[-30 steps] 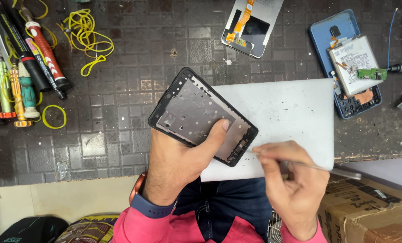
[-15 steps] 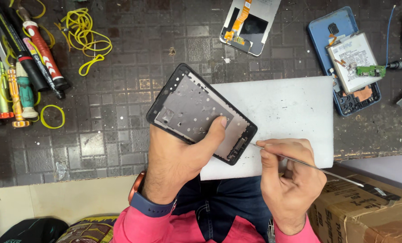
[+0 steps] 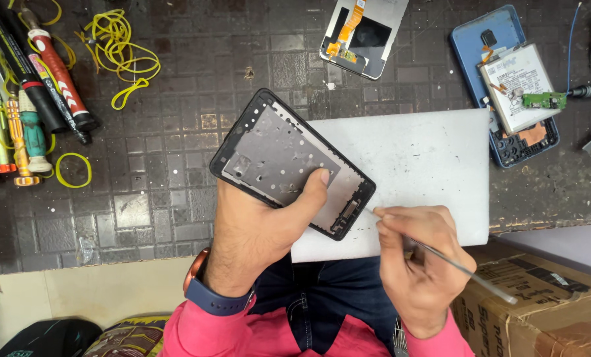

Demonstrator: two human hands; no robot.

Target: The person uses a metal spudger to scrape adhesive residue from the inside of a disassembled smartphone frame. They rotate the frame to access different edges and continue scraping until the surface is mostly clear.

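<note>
My left hand point(image 3: 259, 238) holds a black phone frame point(image 3: 275, 155) with a grey metal inner plate, thumb pressed on the plate. The frame is tilted over the dark work mat, its lower corner above a white board point(image 3: 414, 158). My right hand point(image 3: 418, 264) grips a thin metal tool point(image 3: 461, 268) like a pen, its tip close to the frame's lower right corner. A watch with a blue strap sits on my left wrist.
A screen panel with an orange flex cable point(image 3: 365, 33) lies at the top. A blue phone back with battery and a small green board point(image 3: 517, 92) sits top right. Screwdrivers point(image 3: 24, 99) and yellow rubber bands point(image 3: 120, 39) lie left. A cardboard box point(image 3: 540, 304) stands lower right.
The phone frame has shifted slightly left and up in my left hand. My right hand has drawn the metal tool closer, its tip now near the frame's lower corner.
</note>
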